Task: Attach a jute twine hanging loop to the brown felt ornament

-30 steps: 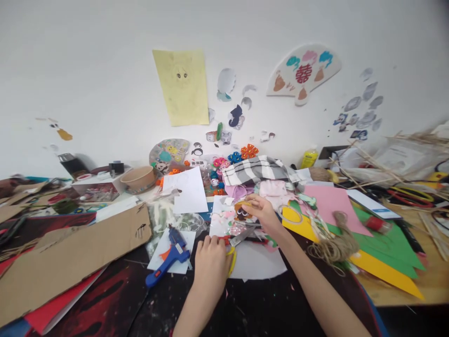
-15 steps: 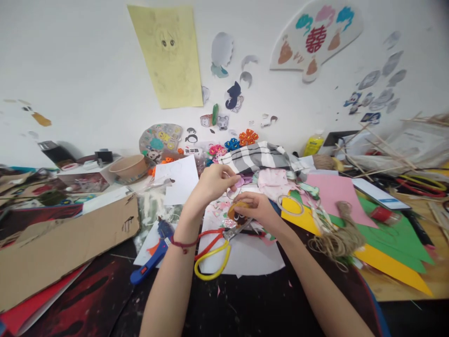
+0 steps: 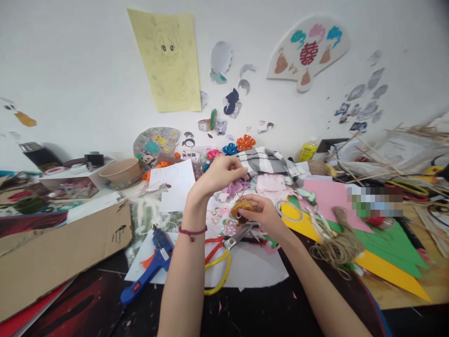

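1. One strip of cardboard (image 3: 70, 243), dark strokes at its end; one bowl (image 3: 117, 175) beyond it.
2. One blue glue gun (image 3: 156, 264); its white label is too small to read.
3. My left hand (image 3: 221, 177) is raised, fingers bent together; I cannot tell whether they pinch a thread.
4. One pair of scissors (image 3: 228, 243), partly behind my left forearm.
5. One yellow-brown disc (image 3: 240, 207), above the scissors, gripped in my right hand's (image 3: 264, 215) fingertips.
6. One fan (image 3: 296, 61) on the wall, reading 囍 in red.
7. One yellow bottle (image 3: 308, 150), label unreadable.
8. One hank of twine (image 3: 342, 241).
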`<state>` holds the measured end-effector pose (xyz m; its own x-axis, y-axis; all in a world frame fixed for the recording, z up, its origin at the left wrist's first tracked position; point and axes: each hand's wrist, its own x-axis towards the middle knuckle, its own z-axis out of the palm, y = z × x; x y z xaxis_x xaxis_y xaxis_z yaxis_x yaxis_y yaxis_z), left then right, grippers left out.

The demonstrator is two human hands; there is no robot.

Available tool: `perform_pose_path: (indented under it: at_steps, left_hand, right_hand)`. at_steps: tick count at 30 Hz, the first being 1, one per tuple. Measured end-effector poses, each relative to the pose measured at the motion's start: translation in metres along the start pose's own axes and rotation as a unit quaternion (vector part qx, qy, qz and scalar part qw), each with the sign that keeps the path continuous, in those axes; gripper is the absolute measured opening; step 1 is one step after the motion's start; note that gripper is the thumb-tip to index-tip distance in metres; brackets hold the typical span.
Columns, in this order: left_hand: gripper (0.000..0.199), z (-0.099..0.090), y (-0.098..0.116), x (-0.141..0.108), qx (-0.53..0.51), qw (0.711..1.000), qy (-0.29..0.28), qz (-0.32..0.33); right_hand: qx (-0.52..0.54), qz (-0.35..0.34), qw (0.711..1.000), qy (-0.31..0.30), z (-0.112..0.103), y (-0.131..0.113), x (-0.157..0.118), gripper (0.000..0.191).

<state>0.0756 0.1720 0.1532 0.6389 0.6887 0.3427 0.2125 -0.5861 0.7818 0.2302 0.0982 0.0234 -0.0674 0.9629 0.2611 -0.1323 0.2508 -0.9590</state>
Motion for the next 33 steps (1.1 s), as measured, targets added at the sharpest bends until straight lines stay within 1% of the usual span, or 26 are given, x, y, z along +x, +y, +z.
perform_pose_path:
  at_steps: [3, 5, 7, 9, 12, 14, 17, 20, 22, 24, 25, 27, 29, 30, 33]
  left_hand:
    - [0.018, 0.003, 0.003, 0.000, -0.068, 0.996, -0.052, 0.005]
    - [0.016, 0.003, 0.005, 0.000, -0.065, 0.996, -0.057, 0.017]
    - [0.014, 0.001, 0.008, -0.001, -0.051, 0.997, -0.047, 0.032]
    - [0.013, -0.002, 0.011, -0.003, -0.043, 0.998, -0.034, 0.043]
    - [0.012, -0.008, 0.013, -0.006, -0.033, 0.998, 0.003, 0.047]
    - [0.012, -0.010, 0.012, -0.008, -0.041, 0.997, 0.036, 0.050]
    - [0.012, -0.015, 0.009, -0.008, -0.097, 0.992, 0.068, 0.049]
    - [0.016, -0.023, 0.005, -0.009, -0.155, 0.984, 0.068, 0.052]
    - [0.024, -0.031, 0.003, -0.012, -0.149, 0.983, 0.078, 0.069]
    - [0.034, -0.038, -0.001, -0.015, -0.114, 0.985, 0.087, 0.095]
    - [0.037, -0.041, -0.003, -0.017, -0.098, 0.987, 0.077, 0.106]
    - [0.040, -0.045, -0.008, -0.019, -0.083, 0.989, 0.020, 0.119]
    - [0.041, -0.046, -0.011, -0.019, -0.103, 0.986, -0.040, 0.122]
    - [0.041, -0.045, -0.013, -0.019, -0.121, 0.983, -0.061, 0.123]
    - [0.036, -0.043, -0.016, -0.018, -0.162, 0.975, -0.088, 0.123]
  right_hand:
    - [-0.014, -0.016, 1.000, -0.019, 0.004, -0.007, -0.002, 0.033]
    - [-0.019, -0.046, 0.999, -0.012, 0.006, -0.012, -0.002, 0.032]
    - [-0.016, -0.079, 0.997, 0.001, 0.008, -0.015, -0.001, 0.034]
    - [-0.009, -0.092, 0.996, 0.014, 0.010, -0.018, 0.002, 0.036]
    - [-0.023, -0.081, 0.995, 0.052, 0.015, -0.022, 0.009, 0.030]
    - [-0.032, -0.069, 0.995, 0.063, 0.017, -0.025, 0.015, 0.026]
    - [-0.023, -0.057, 0.997, 0.043, 0.019, -0.030, 0.025, 0.028]
    - [-0.016, -0.067, 0.997, 0.026, 0.019, -0.042, 0.038, 0.031]
    - [-0.011, -0.078, 0.997, 0.015, 0.019, -0.052, 0.047, 0.033]
    - [-0.010, -0.082, 0.997, -0.008, 0.020, -0.064, 0.056, 0.035]
    - [-0.014, -0.080, 0.996, -0.026, 0.020, -0.070, 0.061, 0.036]
    - [-0.025, -0.072, 0.995, -0.072, 0.021, -0.080, 0.068, 0.037]
    - [-0.038, -0.063, 0.991, -0.116, 0.022, -0.088, 0.072, 0.038]
    - [-0.044, -0.059, 0.988, -0.134, 0.021, -0.090, 0.074, 0.038]
    - [-0.058, -0.046, 0.982, -0.173, 0.020, -0.093, 0.076, 0.039]
